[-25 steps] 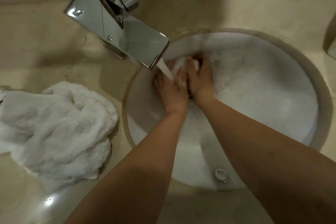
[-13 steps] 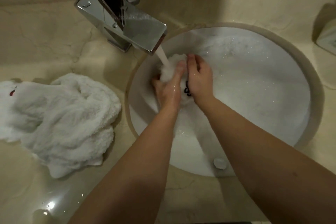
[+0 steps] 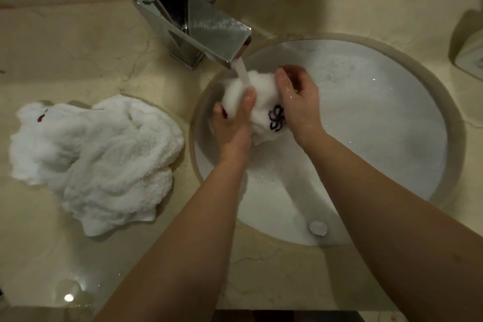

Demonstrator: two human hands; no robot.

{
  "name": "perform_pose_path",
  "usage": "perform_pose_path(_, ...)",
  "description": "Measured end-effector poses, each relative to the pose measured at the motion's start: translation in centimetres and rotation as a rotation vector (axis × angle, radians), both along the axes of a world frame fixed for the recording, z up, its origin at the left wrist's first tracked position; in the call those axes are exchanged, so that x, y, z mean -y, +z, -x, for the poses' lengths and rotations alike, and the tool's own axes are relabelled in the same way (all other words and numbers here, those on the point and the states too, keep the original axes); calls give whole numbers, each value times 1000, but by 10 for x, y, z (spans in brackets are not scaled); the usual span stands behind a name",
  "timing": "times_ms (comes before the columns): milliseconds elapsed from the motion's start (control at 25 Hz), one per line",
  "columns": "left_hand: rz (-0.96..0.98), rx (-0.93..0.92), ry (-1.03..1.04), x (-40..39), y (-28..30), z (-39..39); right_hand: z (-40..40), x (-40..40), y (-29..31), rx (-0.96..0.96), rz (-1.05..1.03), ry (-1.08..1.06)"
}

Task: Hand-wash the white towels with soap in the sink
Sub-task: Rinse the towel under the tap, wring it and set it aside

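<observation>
- Towel (image 3: 257, 91) in the sink: small, white, fluffy terry, bunched into a wet lump held between both hands just under the faucet mouth, above the basin's far-left part. Dark looped embroidery, flower-like, shows on its near side.
- Left hand (image 3: 234, 123): fingers (image 3: 249, 97) curled up round the lump's left and near side, one fingertip lying right where the water lands. Skin wet.
- Right hand (image 3: 298, 98): fingers bent over the lump's right and top, thumb side toward the embroidery; knuckles glisten with droplets.
- Water stream (image 3: 243, 72): narrow, flat, milky ribbon dropping from the faucet lip onto the cloth.
- Faucet (image 3: 193, 23): polished chrome, angular slab spout, mirror-bright faces, squared base on the surface; a rounded chrome part sits behind it, partly hidden.
- Sink (image 3: 407, 123): round, white, glossy bowl set under the surface, filled with pale foamy water; fine bubbles sparkle across it. A small round metal fitting (image 3: 317, 227) shows on the near wall.
- Second towel (image 3: 96, 159): larger, white, thick plush pile, lying crumpled in soft folds on the surface left of the sink, well apart from the hands. A small dark red mark near its far-left edge.
- Surface (image 3: 78, 47): beige stone, veined, smooth, wet sheen with a light glare at the near left.
- Pale rounded object (image 3: 470, 57) at the far right edge, cut off; cannot tell what it is.
</observation>
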State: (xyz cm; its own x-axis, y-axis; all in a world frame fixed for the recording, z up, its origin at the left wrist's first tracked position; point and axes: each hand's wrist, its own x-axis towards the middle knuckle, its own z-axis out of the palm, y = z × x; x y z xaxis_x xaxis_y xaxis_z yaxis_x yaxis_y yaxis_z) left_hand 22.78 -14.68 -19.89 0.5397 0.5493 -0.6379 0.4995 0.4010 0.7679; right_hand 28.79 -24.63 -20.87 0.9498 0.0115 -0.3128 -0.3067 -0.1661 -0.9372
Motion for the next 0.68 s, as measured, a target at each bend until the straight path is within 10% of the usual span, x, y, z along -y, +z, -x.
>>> perform_pose_path(200, -4, 147, 9, -1, 3, 8, 17, -8, -3, -475, -344, -18)
perform_pose_path(680, -76, 155, -89, -23, 11, 16, 7, -24, 20, -163, -114, 80)
